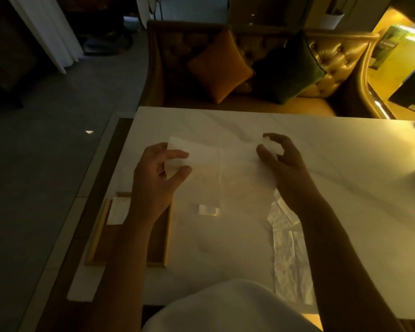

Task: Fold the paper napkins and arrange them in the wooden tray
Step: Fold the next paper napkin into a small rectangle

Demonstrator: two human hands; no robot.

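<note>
White paper napkin unfolded, left hand and right hand grip clamped on far corners; no legible writing.

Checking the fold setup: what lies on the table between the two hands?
The head view shows an unfolded paper napkin spanning between the left hand and right hand, each gripping one side.

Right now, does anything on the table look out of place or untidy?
Yes. A crumpled plastic wrapper lies loose on the table under the right forearm. Otherwise things look orderly: both hands hold an open napkin, and one folded napkin lies in the wooden tray.
</note>
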